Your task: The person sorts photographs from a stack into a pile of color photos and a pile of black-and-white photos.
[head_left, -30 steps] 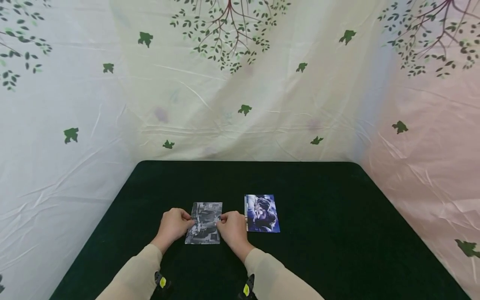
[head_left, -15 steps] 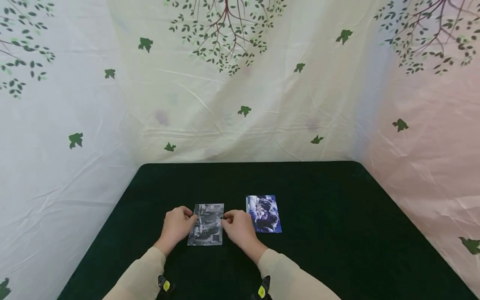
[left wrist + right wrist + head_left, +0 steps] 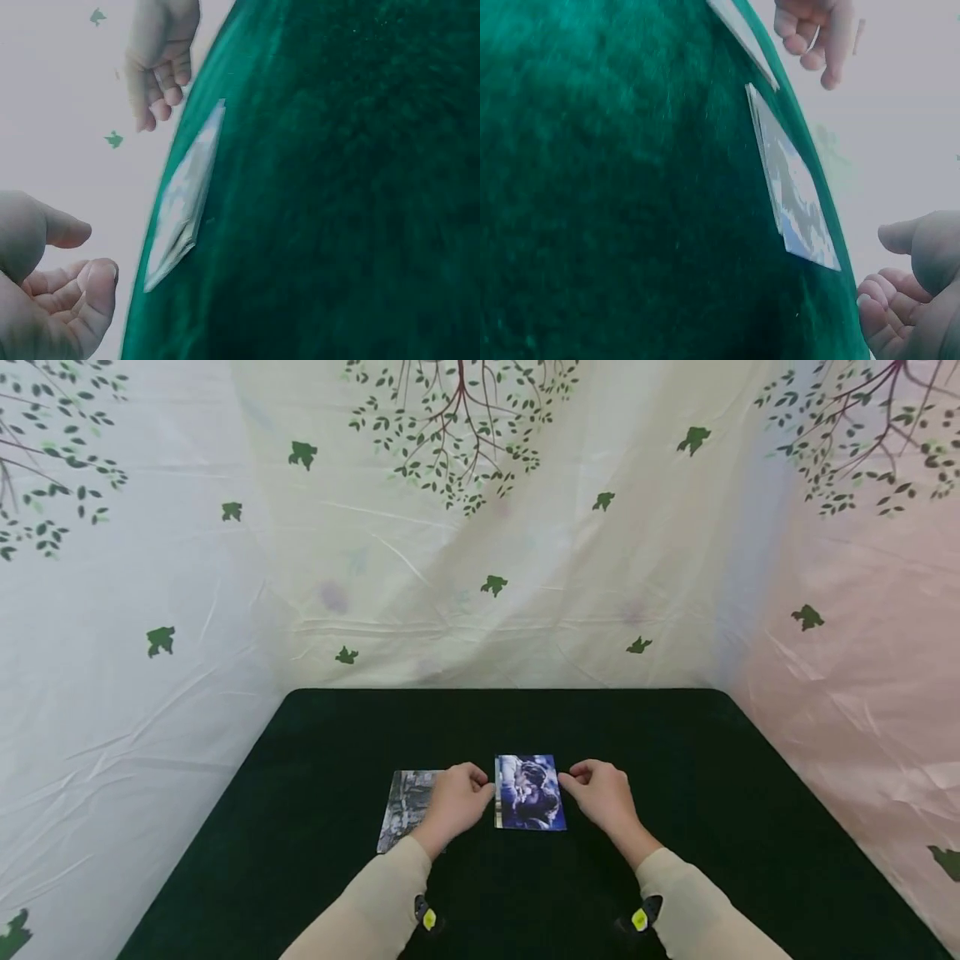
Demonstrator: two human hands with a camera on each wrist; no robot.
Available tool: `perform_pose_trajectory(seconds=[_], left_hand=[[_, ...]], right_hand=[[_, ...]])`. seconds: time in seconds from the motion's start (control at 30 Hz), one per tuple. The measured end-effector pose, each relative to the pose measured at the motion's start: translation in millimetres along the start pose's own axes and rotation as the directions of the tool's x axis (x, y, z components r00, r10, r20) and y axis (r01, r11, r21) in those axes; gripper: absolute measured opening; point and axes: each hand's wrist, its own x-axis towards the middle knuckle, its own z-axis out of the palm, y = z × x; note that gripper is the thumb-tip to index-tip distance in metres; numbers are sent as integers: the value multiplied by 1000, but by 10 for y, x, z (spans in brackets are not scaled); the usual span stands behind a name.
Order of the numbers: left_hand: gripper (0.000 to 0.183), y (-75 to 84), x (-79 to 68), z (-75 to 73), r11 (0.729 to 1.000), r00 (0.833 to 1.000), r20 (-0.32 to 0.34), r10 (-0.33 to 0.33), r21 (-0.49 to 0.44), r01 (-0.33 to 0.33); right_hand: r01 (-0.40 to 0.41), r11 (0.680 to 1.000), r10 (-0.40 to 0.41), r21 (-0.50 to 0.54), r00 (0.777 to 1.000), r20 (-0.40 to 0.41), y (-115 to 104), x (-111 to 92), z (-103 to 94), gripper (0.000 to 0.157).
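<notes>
A blue-and-white picture card (image 3: 531,793) lies on the dark green table, with the edge of another card showing beneath its left side. My left hand (image 3: 456,800) is at its left edge and my right hand (image 3: 602,793) at its right edge. Neither hand holds anything; in both wrist views thumb and fingers are apart and loosely bent. Left of the blue card lies a grey picture card (image 3: 405,806), partly covered by my left hand and wrist. Seen side-on in the right wrist view, the blue card (image 3: 799,199) rests on a thin stack.
The green cloth (image 3: 712,827) covers the whole tabletop. Behind and to both sides hangs a pale curtain (image 3: 420,643) printed with leaves and branches. Each wrist wears a dark strap with a yellow mark.
Both hands have let go of the grey card and moved right, to either side of the blue card. The grey card stays flat on the table.
</notes>
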Motion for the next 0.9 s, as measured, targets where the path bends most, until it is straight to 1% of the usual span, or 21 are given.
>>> perform_pose_trajectory(seconds=[0.13, 0.23, 0.33, 0.47, 0.6, 0.77, 0.9], left_hand=[[18, 11, 88, 191, 998, 999, -14, -49, 32, 49], [19, 11, 135, 283, 996, 997, -29, -69, 60, 71], [19, 16, 160, 353, 994, 996, -21, -82, 67, 83], [18, 27, 169, 410, 994, 996, -10, -89, 63, 90], [21, 19, 172, 444, 992, 995, -5, -96, 76, 96], [25, 12, 172, 462, 990, 994, 8, -108, 93, 106], [22, 16, 166, 466, 991, 994, 16, -112, 74, 111]], right_hand=[[-36, 999, 36, -2, 998, 50, 68, 15, 32, 36], [-35, 999, 36, -10, 997, 72, 75, 17, 85, 39], [-36, 999, 37, -16, 996, 85, 79, 23, 134, 42], [-41, 999, 43, -26, 995, 85, 96, 44, 181, 45], [-53, 998, 56, -38, 995, 84, 98, 48, 210, 46], [-66, 996, 72, -64, 994, 88, 80, 34, 230, 45], [-63, 994, 71, -88, 993, 92, 66, 22, 245, 42]])
